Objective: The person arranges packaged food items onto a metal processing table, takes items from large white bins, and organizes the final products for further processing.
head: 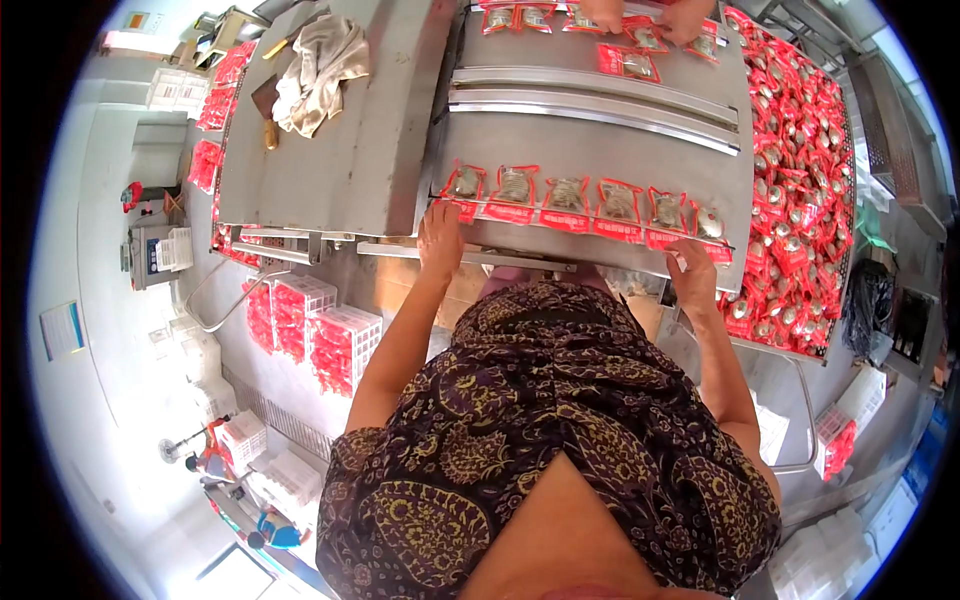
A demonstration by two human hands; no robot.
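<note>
A row of several red-edged clear plastic packets lies along the near side of a steel machine bed. Their contents look greyish, and a thin rod crosses their red, printed lower ends. My left hand has its fingertips at the lower edge of the leftmost packet; whether they grip it is hidden. At the other end of the row, my right hand has thumb and forefinger together at the lower edge of a packet. The rightmost packet lies just beyond its knuckles.
Metal bars cross the bed. Another person's hands handle packets on its far side. A steel lid at left carries a cloth and a scraper. Packets heap a perforated tray at right. Filled crates stand below left.
</note>
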